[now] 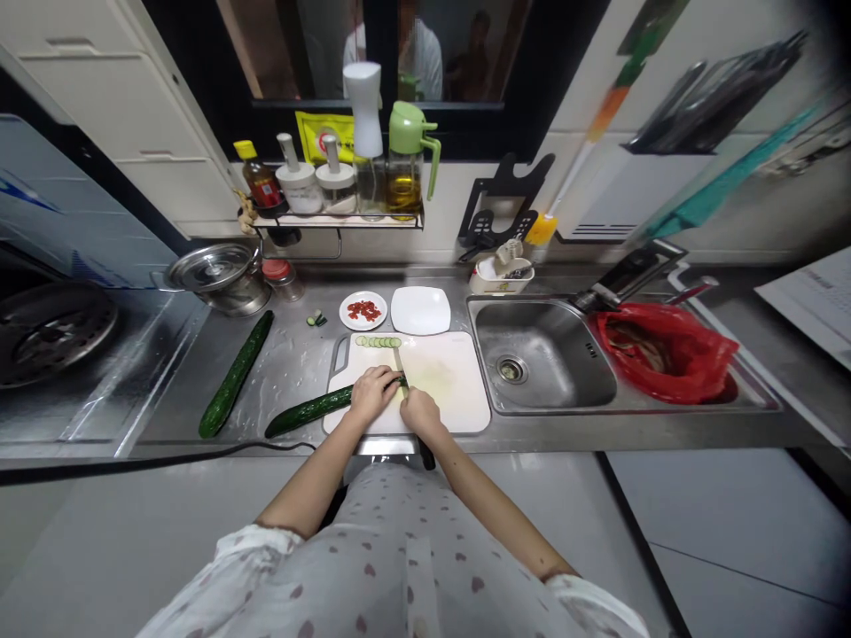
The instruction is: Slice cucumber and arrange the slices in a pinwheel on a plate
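Observation:
A white cutting board (447,377) lies on the steel counter in front of me. My left hand (373,392) is curled over the end of a long green cucumber (307,413) that lies across the board's left edge. My right hand (418,412) is closed around a knife handle (426,455), with the thin blade (399,363) running away from me beside the cucumber's cut end. A row of several cucumber slices (378,342) sits at the board's far edge.
A second whole cucumber (236,376) lies to the left, near a lidded steel pot (218,276). Behind the board are a plate of red pieces (363,311) and a bare white plate (420,310). The sink (545,359) with a red bag (668,350) is at right.

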